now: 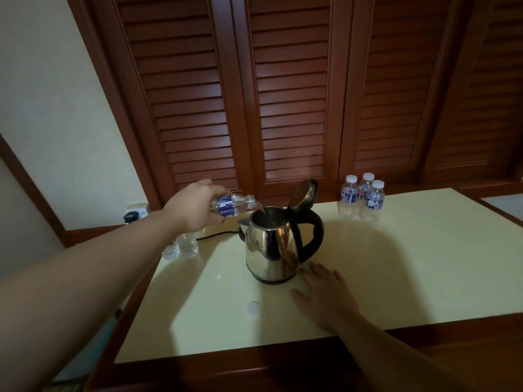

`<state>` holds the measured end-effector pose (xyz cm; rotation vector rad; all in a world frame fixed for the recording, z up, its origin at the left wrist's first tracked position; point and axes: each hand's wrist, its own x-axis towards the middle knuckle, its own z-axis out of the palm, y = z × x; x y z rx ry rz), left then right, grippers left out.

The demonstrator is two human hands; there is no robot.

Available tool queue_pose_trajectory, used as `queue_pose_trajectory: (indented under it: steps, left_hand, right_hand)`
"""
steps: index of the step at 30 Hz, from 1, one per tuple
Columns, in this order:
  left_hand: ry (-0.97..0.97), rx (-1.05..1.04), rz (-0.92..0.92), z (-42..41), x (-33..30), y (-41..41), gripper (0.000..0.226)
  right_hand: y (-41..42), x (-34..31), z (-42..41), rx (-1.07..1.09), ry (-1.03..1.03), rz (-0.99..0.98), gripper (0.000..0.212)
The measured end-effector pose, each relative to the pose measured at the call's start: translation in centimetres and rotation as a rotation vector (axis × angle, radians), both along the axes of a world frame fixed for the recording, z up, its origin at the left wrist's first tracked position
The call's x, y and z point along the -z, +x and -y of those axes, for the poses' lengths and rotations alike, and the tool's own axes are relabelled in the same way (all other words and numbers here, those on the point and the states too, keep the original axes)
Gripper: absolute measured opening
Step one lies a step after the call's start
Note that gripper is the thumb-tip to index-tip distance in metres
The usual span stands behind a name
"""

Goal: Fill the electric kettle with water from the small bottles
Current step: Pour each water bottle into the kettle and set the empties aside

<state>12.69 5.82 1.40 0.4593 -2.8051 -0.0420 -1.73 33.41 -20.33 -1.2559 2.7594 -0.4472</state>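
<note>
— At the middle of the table point(410, 264): what stands there?

— The electric kettle point(271, 250), steel, upright, its lid point(304, 195) hinged back and open. Just left of and above its mouth the left hand point(195, 206) grips a small bottle point(233, 205), fingers curled round the body, neck tipped down over the opening. A thin stream runs from it into the kettle.

— The other hand?

— The right hand point(325, 292) lies flat on the table, just in front and right of the kettle's base, fingers straight, holding nothing. Whether a fingertip touches the base, I cannot tell.

— Progress?

— Judged as mid-pour. The water level inside the kettle is not visible, so the fill cannot be rated.

— Count of stock?

— Three capped bottles point(365, 198) stand grouped behind and right of the kettle — untouched, by appearance. Two clear bottles point(182, 246) stand left of the kettle, partly behind the forearm; their tops are hidden, and they look empty, though that is a judgement. One white cap point(254, 309) lies in front of the kettle, to its left. A black cord point(218, 234) runs off left from behind the kettle.

— Remaining?

— Likely finish this bottle, then the three capped ones as needed.
</note>
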Motion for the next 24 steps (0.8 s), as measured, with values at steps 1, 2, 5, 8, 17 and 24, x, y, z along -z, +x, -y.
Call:
queue_pose_trajectory:
  steps: [1, 2, 5, 8, 17, 24]
  left_hand:
    - [-0.003, 0.001, 0.004, 0.0, -0.1, 0.0, 0.056]
    - [-0.005, 0.005, 0.007, 0.0, -0.1, 0.0, 0.056]
    - [-0.014, 0.015, 0.017, -0.1, -0.4, -0.1, 0.054]
    - [-0.028, 0.016, 0.029, -0.3, -0.8, -0.2, 0.056]
    - [-0.057, 0.026, 0.060, -0.4, -1.7, -0.1, 0.061]
    - [-0.084, 0.027, 0.091, -0.8, -2.5, 0.1, 0.058]
  right_hand:
    - [0.0, 0.0, 0.0, -0.001, 0.004, 0.000, 0.077]
    - [0.0, 0.0, 0.0, -0.002, 0.008, 0.000, 0.077]
    - [0.0, -0.1, -0.1, -0.004, 0.002, 0.001, 0.077]
    - [0.0, -0.2, -0.1, -0.008, 0.004, -0.002, 0.078]
    - [0.1, -0.1, -0.1, -0.001, -0.004, -0.008, 0.077]
    - [0.1, 0.1, -0.1, -0.002, -0.014, -0.017, 0.077]
